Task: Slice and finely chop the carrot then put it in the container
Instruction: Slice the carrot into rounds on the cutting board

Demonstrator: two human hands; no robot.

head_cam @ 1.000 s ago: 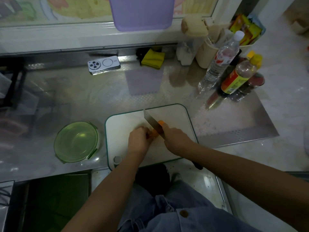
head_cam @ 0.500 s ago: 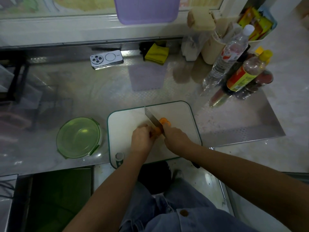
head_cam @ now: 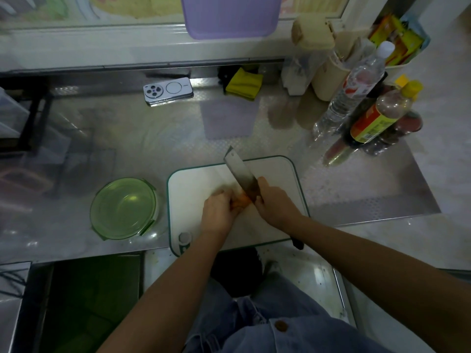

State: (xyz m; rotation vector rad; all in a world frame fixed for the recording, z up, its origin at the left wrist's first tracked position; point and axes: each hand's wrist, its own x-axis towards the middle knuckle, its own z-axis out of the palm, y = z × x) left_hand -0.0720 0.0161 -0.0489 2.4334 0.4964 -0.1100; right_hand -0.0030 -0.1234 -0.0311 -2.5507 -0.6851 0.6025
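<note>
An orange carrot (head_cam: 239,202) lies on the white cutting board (head_cam: 193,184), mostly hidden between my two hands. My left hand (head_cam: 219,209) grips the carrot with curled fingers. My right hand (head_cam: 275,205) grips a cleaver (head_cam: 240,173) by its handle, the blade raised and tilted, its heel close to the carrot and its tip pointing away to the upper left. A green glass container (head_cam: 123,208) stands left of the board with nothing visible inside.
A phone (head_cam: 168,91) and a yellow cloth (head_cam: 244,84) lie at the back of the steel counter (head_cam: 132,138). Several bottles (head_cam: 374,115) and a beige jug (head_cam: 327,72) crowd the right rear. A purple board (head_cam: 229,16) hangs above.
The cleaver blade has lifted and its tip now reaches past the board's far edge. The orange piece seen right of the blade before is no longer visible. My left hand stays on the carrot.
</note>
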